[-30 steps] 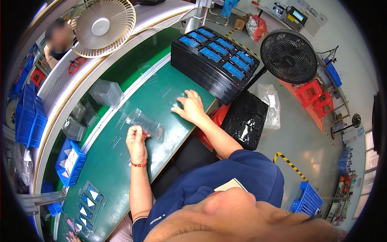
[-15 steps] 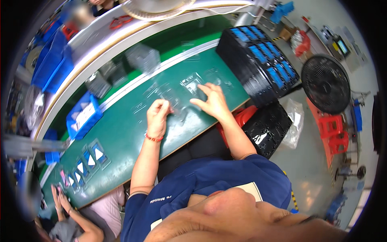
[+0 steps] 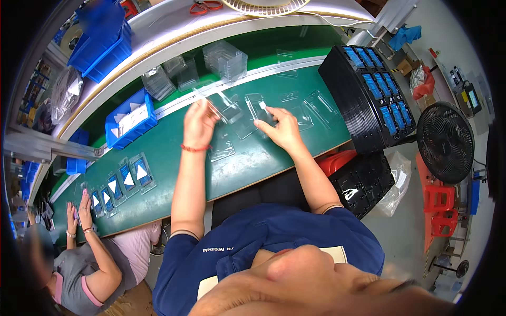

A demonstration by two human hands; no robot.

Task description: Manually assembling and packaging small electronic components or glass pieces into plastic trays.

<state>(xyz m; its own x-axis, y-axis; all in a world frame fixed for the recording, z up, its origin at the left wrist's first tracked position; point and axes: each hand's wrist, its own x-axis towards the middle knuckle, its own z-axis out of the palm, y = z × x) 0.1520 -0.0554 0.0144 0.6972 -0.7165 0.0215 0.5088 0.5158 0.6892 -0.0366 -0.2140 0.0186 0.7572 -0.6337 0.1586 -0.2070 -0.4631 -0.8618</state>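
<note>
The hands differ: the left hand [image 3: 198,125] has thumb and fingers pinched narrow on the near left end of a clear plastic shell [image 3: 229,108], while the right hand [image 3: 283,130] has thumb and forefinger spread apart at a second clear shell [image 3: 255,111], and whether it grips that one cannot be told. The shell in the left hand is blurred and tilted above the green counter [image 3: 253,164]; the other is just to its right. Both look thin-walled, so they should be very light and springy, rather slick, and apt to crease or crack if squeezed across the hollow middle; the rim or a corner seems the best place to hold. More clear shells [image 3: 320,109] lie farther right, near a tall stack of black trays [image 3: 348,100] bearing blue pieces [image 3: 386,88]. Beyond the left hand stand nested shells [image 3: 225,60] and a blue bin [image 3: 117,138] of white pieces [image 3: 132,121].
</note>
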